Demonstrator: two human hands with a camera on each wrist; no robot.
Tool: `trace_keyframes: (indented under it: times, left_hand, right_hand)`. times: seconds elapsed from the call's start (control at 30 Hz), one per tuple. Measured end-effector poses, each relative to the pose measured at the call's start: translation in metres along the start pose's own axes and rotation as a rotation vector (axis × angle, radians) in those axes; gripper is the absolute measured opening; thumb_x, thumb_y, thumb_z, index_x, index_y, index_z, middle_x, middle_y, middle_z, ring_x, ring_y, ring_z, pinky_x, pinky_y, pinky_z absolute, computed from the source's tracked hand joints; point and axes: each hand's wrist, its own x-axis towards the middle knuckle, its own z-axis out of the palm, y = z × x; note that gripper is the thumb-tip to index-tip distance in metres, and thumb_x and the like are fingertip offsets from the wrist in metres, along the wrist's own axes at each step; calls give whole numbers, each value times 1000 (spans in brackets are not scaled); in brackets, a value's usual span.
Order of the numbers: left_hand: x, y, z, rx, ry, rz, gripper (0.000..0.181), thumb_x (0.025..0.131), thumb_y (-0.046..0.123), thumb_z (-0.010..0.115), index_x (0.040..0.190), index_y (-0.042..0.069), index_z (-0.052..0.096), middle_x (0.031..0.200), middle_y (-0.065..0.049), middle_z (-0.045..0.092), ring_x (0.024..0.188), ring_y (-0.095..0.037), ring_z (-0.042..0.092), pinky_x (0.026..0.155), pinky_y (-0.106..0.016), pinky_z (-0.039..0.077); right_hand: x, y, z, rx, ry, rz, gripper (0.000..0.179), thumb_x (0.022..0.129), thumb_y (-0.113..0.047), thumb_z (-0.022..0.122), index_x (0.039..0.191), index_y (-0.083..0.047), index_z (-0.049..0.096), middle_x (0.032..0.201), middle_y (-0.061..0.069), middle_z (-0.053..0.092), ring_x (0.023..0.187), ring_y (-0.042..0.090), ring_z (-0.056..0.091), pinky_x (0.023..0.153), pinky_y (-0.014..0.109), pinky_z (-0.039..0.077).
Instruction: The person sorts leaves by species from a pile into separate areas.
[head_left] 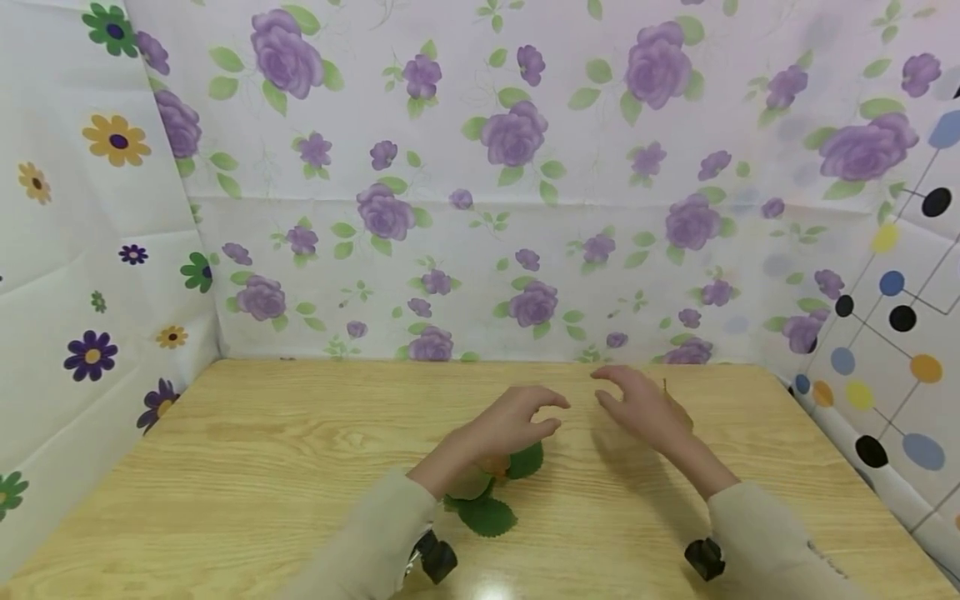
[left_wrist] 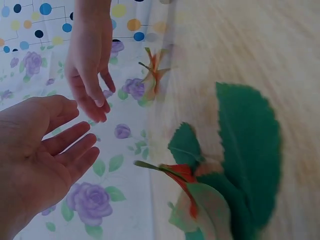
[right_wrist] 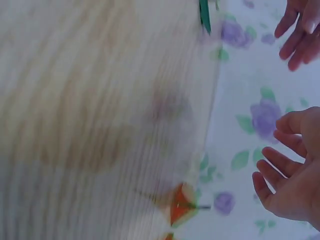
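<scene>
Both hands hover above the wooden table with loosely bent fingers and nothing in them. My left hand (head_left: 510, 421) is over a small cluster of green serrated leaves (head_left: 487, 515), partly hidden under the wrist. In the left wrist view, a red-orange piece with pale greenish petals and a dark stem (left_wrist: 186, 175) lies among the green leaves (left_wrist: 250, 150). My right hand (head_left: 641, 404) faces the left one, a gap between them. Just behind it, partly covered, lies an orange-and-pale petalled piece with a thin stem (head_left: 681, 412), also seen in the right wrist view (right_wrist: 180, 204).
The light wooden table (head_left: 285, 467) ends at a back cloth with purple roses (head_left: 513, 133). A cloth with coloured daisies (head_left: 90, 354) hangs at the left, and one with coloured dots (head_left: 888, 358) at the right. Black wrist cameras (head_left: 437, 557) sit below both sleeves.
</scene>
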Motion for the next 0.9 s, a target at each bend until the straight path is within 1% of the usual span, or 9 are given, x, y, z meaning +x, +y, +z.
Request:
trace_keyframes:
  times: [0.2, 0.37, 0.5, 0.63, 0.67, 0.7, 0.73, 0.87, 0.9]
  left_hand:
    - [-24, -13, 6, -2, 18, 2, 27, 98, 8, 56, 124, 0, 61, 125, -12, 61, 118, -26, 55, 98, -36, 45]
    - [-43, -31, 9, -43, 39, -20, 27, 98, 8, 57, 122, -2, 62, 123, -13, 61, 114, -30, 57, 92, -40, 50]
    - [-59, -43, 7, -40, 67, -25, 26, 96, 7, 58, 120, -3, 63, 120, -14, 63, 109, -32, 60, 89, -40, 52]
    - [-78, -49, 3, 32, 80, 3, 23, 95, 6, 61, 116, -3, 65, 112, -13, 65, 104, -28, 62, 87, -37, 52]
    - [-83, -50, 2, 54, 74, 17, 22, 94, 5, 62, 114, -4, 65, 110, -13, 66, 101, -27, 63, 84, -35, 53]
    - [-88, -50, 1, 81, 64, 20, 21, 93, 4, 62, 113, -4, 65, 109, -13, 66, 99, -25, 63, 83, -33, 53]
    - [-93, -50, 1, 101, 49, 25, 21, 93, 4, 63, 113, -4, 66, 108, -12, 66, 99, -23, 63, 82, -31, 53]
    - [-108, -47, 1, 204, -22, 39, 24, 93, 5, 63, 115, -4, 65, 116, -14, 65, 105, -23, 61, 86, -27, 51]
    - [-111, -46, 2, 227, -40, 40, 25, 94, 6, 62, 117, -4, 65, 119, -15, 64, 109, -24, 60, 89, -28, 50]
  right_hand:
    - [-7, -28, 25, -47, -73, -124, 34, 92, -6, 63, 124, 6, 61, 133, 24, 53, 122, 46, 47, 94, 60, 43]
    - [-13, -42, 41, 3, -189, -178, 33, 94, -5, 61, 125, 7, 60, 135, 25, 51, 121, 45, 49, 92, 57, 45]
    - [-15, -46, 50, 36, -225, -216, 30, 95, -4, 60, 123, 6, 62, 132, 24, 54, 117, 41, 54, 90, 52, 48]
    - [-16, -51, 56, 54, -244, -242, 28, 94, -4, 60, 120, 5, 64, 129, 22, 57, 114, 37, 57, 87, 43, 52]
    - [-16, -53, 57, 60, -251, -245, 27, 94, -4, 60, 120, 5, 64, 129, 23, 57, 107, 33, 62, 84, 40, 52]
    - [-15, -55, 58, 61, -259, -249, 27, 94, -3, 60, 120, 5, 64, 129, 22, 57, 96, 27, 66, 80, 37, 52]
    - [-15, -57, 58, 65, -264, -251, 27, 94, -3, 60, 119, 5, 64, 129, 23, 58, 95, 26, 66, 77, 35, 51]
    - [-14, -64, 61, 85, -283, -259, 25, 94, -2, 59, 118, 6, 65, 128, 24, 58, 94, 26, 67, 79, 36, 54]
    - [-14, -65, 62, 88, -284, -265, 25, 94, -2, 59, 117, 6, 65, 127, 24, 58, 101, 30, 65, 81, 37, 55]
